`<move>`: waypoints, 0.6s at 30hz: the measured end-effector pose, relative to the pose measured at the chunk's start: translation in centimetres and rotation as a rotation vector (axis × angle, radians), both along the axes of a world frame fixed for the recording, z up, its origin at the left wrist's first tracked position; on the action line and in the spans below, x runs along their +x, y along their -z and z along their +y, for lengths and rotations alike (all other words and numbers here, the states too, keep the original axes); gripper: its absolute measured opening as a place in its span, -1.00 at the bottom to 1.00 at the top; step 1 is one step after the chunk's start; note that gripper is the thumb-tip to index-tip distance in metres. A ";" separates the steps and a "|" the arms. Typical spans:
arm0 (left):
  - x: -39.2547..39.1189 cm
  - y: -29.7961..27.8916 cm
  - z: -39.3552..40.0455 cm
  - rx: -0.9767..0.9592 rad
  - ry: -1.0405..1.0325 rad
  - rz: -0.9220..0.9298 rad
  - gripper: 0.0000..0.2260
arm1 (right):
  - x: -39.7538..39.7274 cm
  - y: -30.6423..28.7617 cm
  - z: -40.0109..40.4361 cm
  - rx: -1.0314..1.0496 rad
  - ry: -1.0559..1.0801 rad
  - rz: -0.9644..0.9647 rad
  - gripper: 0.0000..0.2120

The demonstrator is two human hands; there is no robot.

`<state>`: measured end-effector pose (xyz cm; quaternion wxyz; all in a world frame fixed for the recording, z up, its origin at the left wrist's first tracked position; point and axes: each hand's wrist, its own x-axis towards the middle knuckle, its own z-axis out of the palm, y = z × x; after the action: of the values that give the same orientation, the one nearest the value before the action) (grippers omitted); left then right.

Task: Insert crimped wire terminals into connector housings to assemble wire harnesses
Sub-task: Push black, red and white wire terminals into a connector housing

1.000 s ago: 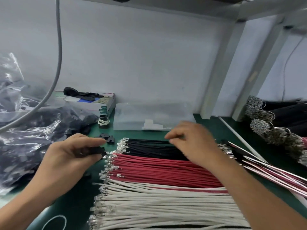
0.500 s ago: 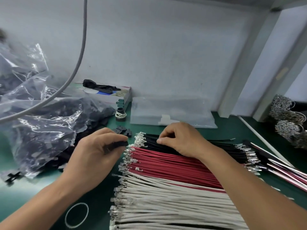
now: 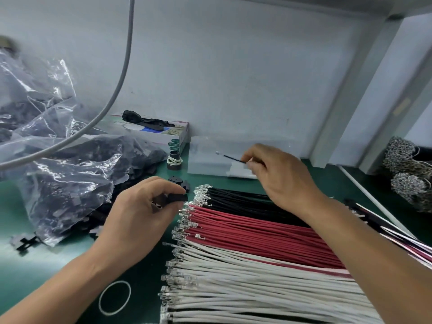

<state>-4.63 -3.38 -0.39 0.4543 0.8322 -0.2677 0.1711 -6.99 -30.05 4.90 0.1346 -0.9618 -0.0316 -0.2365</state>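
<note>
Clear plastic bag (image 3: pixel 53 174) of black housings: left end of the bench (image 3: pixel 58 260), slumped toward the back wall. Loose black housings (image 3: pixel 178 181): just right of the bag, mid-bench. Left hand (image 3: pixel 140 216): fingers curled, pinching one black connector housing (image 3: pixel 174 198) just beside the terminal ends of the wire rows. Black wires (image 3: pixel 238 202), red wires (image 3: pixel 252 232), white wires (image 3: pixel 245 284): three flat rows running from mid-bench to the front edge. Right hand (image 3: pixel 278 174): raised above the black row, pinching a single black wire (image 3: pixel 232 158), terminal tip pointing left.
</note>
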 end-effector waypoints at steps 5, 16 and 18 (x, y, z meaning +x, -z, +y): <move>0.0 0.0 0.0 -0.150 0.059 0.108 -0.77 | -4.0 -1.6 1.7 -0.213 -0.036 -0.375 -0.86; -1.0 0.1 -0.6 -0.328 0.327 0.390 -0.75 | -7.7 4.5 3.7 0.060 -0.147 -0.322 -0.83; -1.0 0.0 -0.7 -0.329 0.331 0.391 -0.76 | -7.7 4.4 3.6 0.068 -0.158 -0.327 -0.84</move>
<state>-5.67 -4.03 -0.42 0.6476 0.7097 -0.2758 -0.0278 -14.71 -26.44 0.45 0.1781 -0.9000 -0.1205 -0.3791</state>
